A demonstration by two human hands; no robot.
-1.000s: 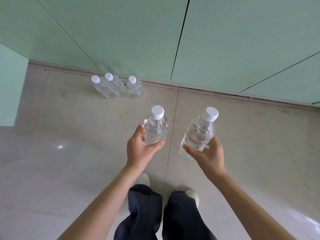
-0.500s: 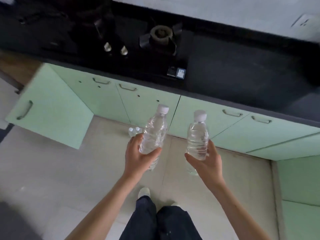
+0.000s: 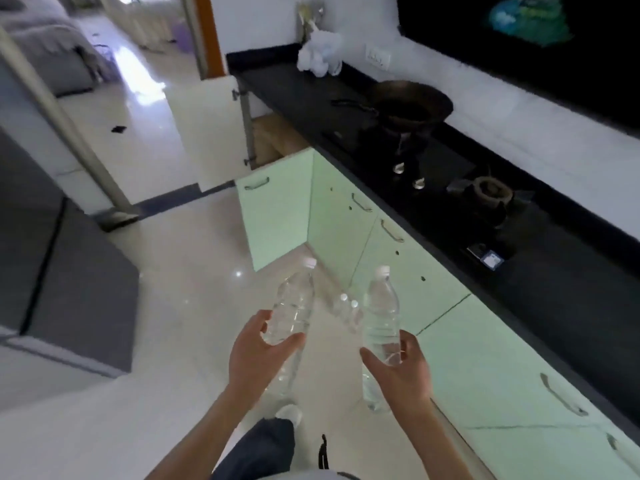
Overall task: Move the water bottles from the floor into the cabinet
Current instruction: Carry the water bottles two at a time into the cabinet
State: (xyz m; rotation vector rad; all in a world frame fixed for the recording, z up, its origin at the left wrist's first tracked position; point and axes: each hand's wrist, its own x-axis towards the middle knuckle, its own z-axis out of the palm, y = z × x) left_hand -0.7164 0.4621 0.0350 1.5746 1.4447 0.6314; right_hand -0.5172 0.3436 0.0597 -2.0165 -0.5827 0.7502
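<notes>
My left hand (image 3: 258, 358) grips a clear water bottle (image 3: 294, 303) with a white cap, tilted slightly right. My right hand (image 3: 398, 368) holds a second clear water bottle (image 3: 381, 313), nearly upright. Between them, on the floor by the cabinet base, stand more bottles (image 3: 348, 311), their white caps showing. Farther ahead, two doors stand open: a pale green cabinet door (image 3: 277, 209) and, beyond it, a white door (image 3: 207, 133), with the wooden cabinet interior (image 3: 273, 136) visible between them.
A row of shut green cabinet doors (image 3: 467, 341) runs along the right under a black counter (image 3: 554, 271) with a wok (image 3: 412, 103) and burner. A dark grey unit (image 3: 69, 271) stands at the left. My legs and shoe (image 3: 287, 414) are below.
The view has swung up and to the left, from the floor to along the counter toward the open cabinet. Both hands still hold their bottles, now raised more upright.
</notes>
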